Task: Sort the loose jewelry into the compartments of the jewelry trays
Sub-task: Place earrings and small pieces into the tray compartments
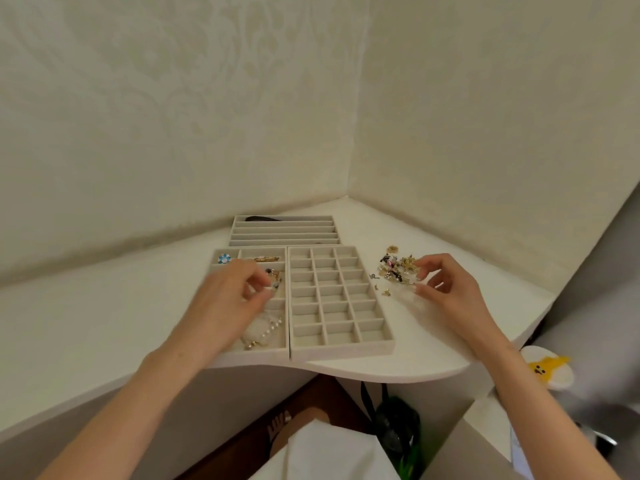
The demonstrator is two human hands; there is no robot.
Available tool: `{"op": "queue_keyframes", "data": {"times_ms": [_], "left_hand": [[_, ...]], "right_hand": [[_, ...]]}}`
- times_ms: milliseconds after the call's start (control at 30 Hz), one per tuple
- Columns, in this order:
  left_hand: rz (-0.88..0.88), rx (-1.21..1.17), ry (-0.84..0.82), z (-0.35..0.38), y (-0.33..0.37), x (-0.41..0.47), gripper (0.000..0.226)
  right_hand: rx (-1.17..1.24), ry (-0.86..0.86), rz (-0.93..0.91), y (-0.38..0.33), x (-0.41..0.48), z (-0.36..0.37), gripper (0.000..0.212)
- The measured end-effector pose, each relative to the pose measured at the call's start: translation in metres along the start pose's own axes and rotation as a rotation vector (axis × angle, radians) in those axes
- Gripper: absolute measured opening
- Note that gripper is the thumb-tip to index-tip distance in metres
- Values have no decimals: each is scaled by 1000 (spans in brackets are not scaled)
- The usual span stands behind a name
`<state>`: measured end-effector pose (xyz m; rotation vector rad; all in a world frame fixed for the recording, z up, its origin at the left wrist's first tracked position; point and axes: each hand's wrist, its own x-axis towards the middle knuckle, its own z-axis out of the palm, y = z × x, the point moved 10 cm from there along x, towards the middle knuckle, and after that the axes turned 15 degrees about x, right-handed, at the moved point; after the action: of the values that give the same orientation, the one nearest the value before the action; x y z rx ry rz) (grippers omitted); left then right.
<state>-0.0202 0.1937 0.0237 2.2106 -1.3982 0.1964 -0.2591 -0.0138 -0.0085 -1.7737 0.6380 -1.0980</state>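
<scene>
**Two hands at work between the trays and the heap**

Our left hand (228,296) hovers over the left tray (256,358), a pale box with a soft, velvety look and a few roomy compartments. It suits bulkier things: a blue flower piece (224,259) sits in the far corner cell, a gold clip (266,259) lies in the cell beside it, and a pearl strand (268,329) curls in the near one. The fingers are drawn together at a small dark-and-gold piece (275,277) in a middle compartment. We cannot tell whether they pinch it or only touch it.

Next comes the grid tray (341,351), pushed flush against the first. Its many small square cells show nothing in them, and we judge them meant for studs and charms. Behind both lies the slotted tray (284,242) with long narrow channels, something dark in the farthest.

Right of the grid, on the white table (104,306), sits the loose jewelry (398,268). It is a tangled heap of mostly gold bits with black and pink among them, and a few strays lie just beside it. We keep it near the cells so each trip is short.

Our right hand (450,289) rests at the heap's near edge. Thumb and forefinger are parted around a few pieces and grip nothing yet, the other fingers loosely curled. Most of the sorting looks still to do.
</scene>
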Motion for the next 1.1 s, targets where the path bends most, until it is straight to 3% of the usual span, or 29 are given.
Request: {"op": "queue_keyframes", "data": {"times_ms": [233,433,533,733,833,1100], "left_hand": [[69,-411,-281,75,86,19,27],[-68,-679,-290,93,91,35,22],[-53,-603,-247,81,81,34,18],[-10,-481,-120,21,17,26,9],[-38,-306,-59,-6,-31,15,11],[-58,-67,-258,-5,-73,-5,19]], "right_hand": [[82,-160,-61,-29,-1,57,38],[90,-226,-88,-30,-1,72,39],[96,-266,-53,-24,-1,69,38],[-50,-37,45,13,6,21,18],[-46,-25,104,25,6,18,15],[-39,-55,145,27,5,22,8]]}}
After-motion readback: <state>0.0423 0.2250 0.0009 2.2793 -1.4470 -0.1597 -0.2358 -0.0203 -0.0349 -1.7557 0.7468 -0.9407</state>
